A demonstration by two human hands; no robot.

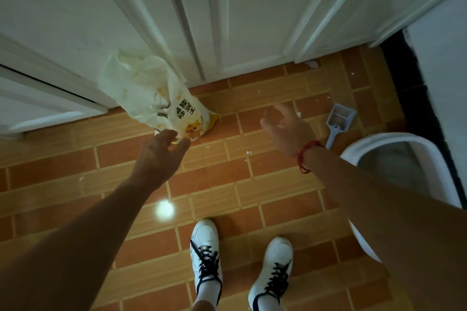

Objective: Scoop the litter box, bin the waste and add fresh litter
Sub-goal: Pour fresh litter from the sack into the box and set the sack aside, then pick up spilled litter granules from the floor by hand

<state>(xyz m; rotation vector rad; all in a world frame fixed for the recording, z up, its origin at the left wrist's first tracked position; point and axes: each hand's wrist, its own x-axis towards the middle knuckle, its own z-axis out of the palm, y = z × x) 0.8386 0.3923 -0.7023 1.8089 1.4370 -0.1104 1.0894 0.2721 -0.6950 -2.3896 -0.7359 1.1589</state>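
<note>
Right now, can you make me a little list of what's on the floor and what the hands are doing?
litter bag: open top, leaning against the white door
scoop: blue, lying on the tiled floor beside the litter box
litter box: white, at the right edge
left hand: open, reaching at the bag's lower end
right hand: open, empty, red string on wrist
crumbs: white bits scattered on floor
shoes: white, dark laces

Both hands near litter bag

White-yellow litter bag, blue scoop — orange brick-pattern floor
</note>
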